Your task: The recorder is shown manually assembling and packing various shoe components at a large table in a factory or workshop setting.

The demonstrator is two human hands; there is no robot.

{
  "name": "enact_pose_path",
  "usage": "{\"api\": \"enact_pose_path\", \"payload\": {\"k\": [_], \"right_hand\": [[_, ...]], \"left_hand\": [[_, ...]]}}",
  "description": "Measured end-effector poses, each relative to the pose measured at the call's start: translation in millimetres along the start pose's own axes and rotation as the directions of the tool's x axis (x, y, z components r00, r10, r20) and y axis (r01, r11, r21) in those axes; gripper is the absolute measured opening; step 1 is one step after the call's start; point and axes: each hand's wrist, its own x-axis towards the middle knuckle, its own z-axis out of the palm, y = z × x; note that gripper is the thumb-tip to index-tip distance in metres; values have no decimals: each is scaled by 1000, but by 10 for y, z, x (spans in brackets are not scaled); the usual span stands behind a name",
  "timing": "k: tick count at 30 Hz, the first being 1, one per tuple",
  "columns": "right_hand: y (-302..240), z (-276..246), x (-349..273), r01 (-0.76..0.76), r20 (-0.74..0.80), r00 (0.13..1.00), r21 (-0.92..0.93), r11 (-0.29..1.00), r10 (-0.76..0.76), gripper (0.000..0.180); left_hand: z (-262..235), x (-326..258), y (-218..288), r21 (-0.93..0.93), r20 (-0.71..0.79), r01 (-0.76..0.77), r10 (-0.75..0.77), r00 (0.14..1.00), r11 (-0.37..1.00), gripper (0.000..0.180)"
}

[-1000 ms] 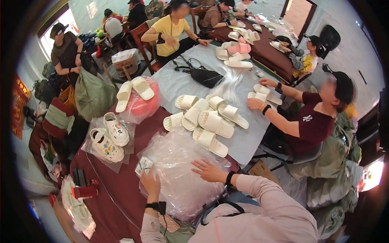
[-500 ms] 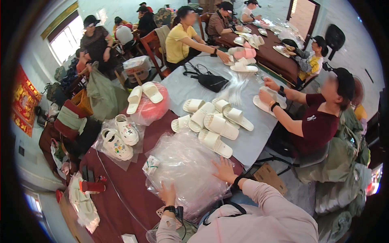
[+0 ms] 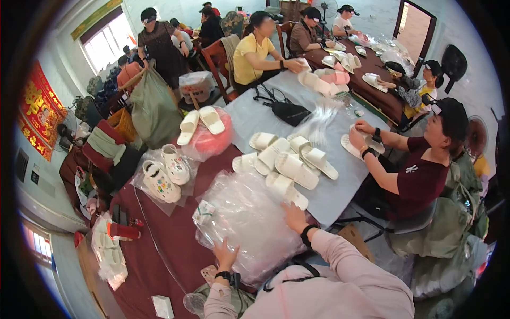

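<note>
A heap of clear plastic bags [image 3: 249, 228] lies before me on the dark red tablecloth. My left hand [image 3: 226, 255] rests on its near left edge, fingers spread and holding nothing. At the right side, my right hand [image 3: 294, 217] lies with fingers apart, close to the nearest of several cream slide sandals [image 3: 287, 190]; whether it touches that sandal I cannot tell. A small white-and-green packet [image 3: 203, 211] shows at the heap's left side. Beyond it on the left, a pair of white clogs with coloured charms [image 3: 162, 182] sits on clear plastic.
Cream slides [image 3: 189, 127] rest on a round pink plastic-wrapped bundle [image 3: 212, 139]. A black pouch [image 3: 287, 110] lies on the grey table cover [image 3: 340, 186]. A co-worker in dark red [image 3: 419, 159] sits at the right, handling a slide. A white box [image 3: 162, 307] lies near left.
My head view has shifted, so the scene sits lower and further right. My hands stay at the bag heap. The person in yellow has lifted a pale item off the table.
</note>
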Motion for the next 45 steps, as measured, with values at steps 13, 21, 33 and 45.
{"api": "enact_pose_path", "payload": {"k": [13, 21, 33, 45], "right_hand": [[460, -478, -46, 117, -93, 991, 273, 955, -94, 48], [1047, -616, 402, -49, -289, 939, 429, 902, 188, 49], [990, -638, 1533, 41, -321, 946, 258, 965, 46, 69], [1526, -522, 1210, 156, -324, 943, 624, 766, 71, 19]], "left_hand": [[69, -711, 751, 210, 305, -566, 496, 813, 797, 65], [175, -729, 805, 205, 369, -483, 390, 843, 851, 63], [583, -773, 931, 408, 310, -376, 260, 914, 832, 55], [523, -780, 1086, 360, 393, -180, 26, 919, 916, 50]]}}
